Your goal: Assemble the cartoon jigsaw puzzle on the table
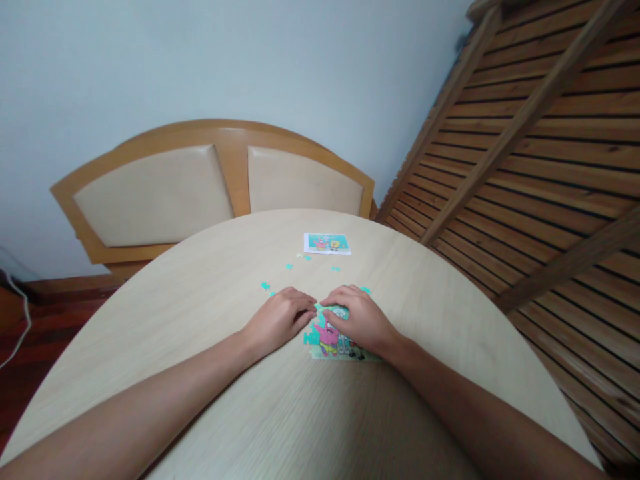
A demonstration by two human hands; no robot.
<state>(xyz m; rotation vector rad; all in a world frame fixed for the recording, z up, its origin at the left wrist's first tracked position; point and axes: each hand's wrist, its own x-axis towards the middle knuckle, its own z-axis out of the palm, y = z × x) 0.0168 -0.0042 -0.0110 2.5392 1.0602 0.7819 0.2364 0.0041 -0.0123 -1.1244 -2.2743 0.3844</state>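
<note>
Left hand (pixel 284 317) curling narrowly beside a jigsaw puzzle (pixel 329 340) lying on a table (pixel 250 427), right hand (pixel 361 319) arching over it, cannot tell whether either is holding anything, loose pieces (pixel 265 286) lying beyond

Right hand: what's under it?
Part of the puzzle. Its pink figure shows beside the right hand; the area directly beneath the palm is covered, so pieces or gaps there can't be seen.

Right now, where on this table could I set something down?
The table looks bare from its left edge to the loose pieces and left forearm, and from the right forearm to its right edge. The middle is crowded: picture card, those pieces, and the puzzle with the right hand over it.
</note>
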